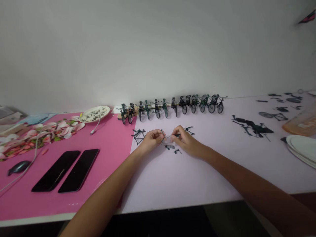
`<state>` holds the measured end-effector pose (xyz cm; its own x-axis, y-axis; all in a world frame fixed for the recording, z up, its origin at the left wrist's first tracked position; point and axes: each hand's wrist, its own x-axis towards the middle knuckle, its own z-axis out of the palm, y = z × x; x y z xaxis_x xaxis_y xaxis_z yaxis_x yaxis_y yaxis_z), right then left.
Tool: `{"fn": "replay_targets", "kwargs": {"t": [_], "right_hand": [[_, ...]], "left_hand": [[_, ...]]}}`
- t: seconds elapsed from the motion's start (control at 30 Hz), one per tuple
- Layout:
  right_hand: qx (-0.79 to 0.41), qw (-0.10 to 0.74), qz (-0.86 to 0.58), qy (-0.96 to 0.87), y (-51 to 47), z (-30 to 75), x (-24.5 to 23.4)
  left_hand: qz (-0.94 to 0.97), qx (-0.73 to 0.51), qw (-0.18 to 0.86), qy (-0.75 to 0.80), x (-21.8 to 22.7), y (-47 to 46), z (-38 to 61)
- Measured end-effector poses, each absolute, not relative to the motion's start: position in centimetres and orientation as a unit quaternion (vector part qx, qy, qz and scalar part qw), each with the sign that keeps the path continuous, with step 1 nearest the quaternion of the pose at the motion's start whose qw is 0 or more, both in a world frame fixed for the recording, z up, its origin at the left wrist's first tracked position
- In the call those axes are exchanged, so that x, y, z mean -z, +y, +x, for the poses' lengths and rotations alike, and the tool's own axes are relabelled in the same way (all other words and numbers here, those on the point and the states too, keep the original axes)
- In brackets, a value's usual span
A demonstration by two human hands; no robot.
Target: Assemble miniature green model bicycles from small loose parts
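My left hand [152, 139] pinches a small dark bicycle part [162, 131], mostly covered by the fingers. Between thumb and fingers, my right hand [184, 138] grips a thin screwdriver [168, 136] with a metal shaft and dark handle. Its tip points left and meets the part at my left fingertips. Just below the hands lie a grey-and-black piece [170, 146] and a small dark crank-like piece [177, 151]. A dark toy bicycle frame [138, 136] lies left of my left hand. Another dark frame piece [190, 130] shows behind my right hand.
Several toy bicycles [193, 104] stand in a row along the wall. More dark parts [256, 127] lie at right, near stacked white plates [302, 149]. At left are two black phones [79, 171], a plate of small bits [95, 114], a cable [36, 148] and artificial petals [53, 131].
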<state>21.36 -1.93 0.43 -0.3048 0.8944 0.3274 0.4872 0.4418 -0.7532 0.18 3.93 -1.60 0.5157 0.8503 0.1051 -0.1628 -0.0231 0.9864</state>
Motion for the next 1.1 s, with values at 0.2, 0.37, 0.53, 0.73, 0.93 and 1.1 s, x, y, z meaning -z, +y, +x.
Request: {"fn": "replay_targets", "kwargs": {"t": [0.2, 0.37, 0.53, 0.73, 0.93, 1.1], "right_hand": [[-0.32, 0.368, -0.463, -0.74, -1.72, 21.2, -0.09], [-0.333, 0.387, -0.462, -0.725, -1.7, 21.0, 0.04], [-0.304, 0.383, -0.469, -0.735, -1.58, 21.1, 0.11], [-0.282, 0.364, -0.5, -0.733, -1.31, 20.93, 0.29], [-0.296, 0.374, -0.471, -0.742, -1.82, 21.0, -0.06], [-0.322, 0.356, -0.458, -0.748, -1.98, 21.28, -0.24]], "left_hand": [[0.579, -0.408, 0.645, 0.288, 2.14, 4.05, 0.38], [0.582, -0.404, 0.646, 0.284, 2.12, 4.05, 0.29], [0.61, -0.397, 0.623, 0.287, 1.83, 3.68, 0.24], [0.617, -0.398, 0.612, 0.293, 2.05, 3.45, 0.53], [0.609, -0.398, 0.62, 0.294, 2.03, 3.74, 0.43], [0.602, -0.397, 0.628, 0.294, 1.93, 4.2, 0.06]]}}
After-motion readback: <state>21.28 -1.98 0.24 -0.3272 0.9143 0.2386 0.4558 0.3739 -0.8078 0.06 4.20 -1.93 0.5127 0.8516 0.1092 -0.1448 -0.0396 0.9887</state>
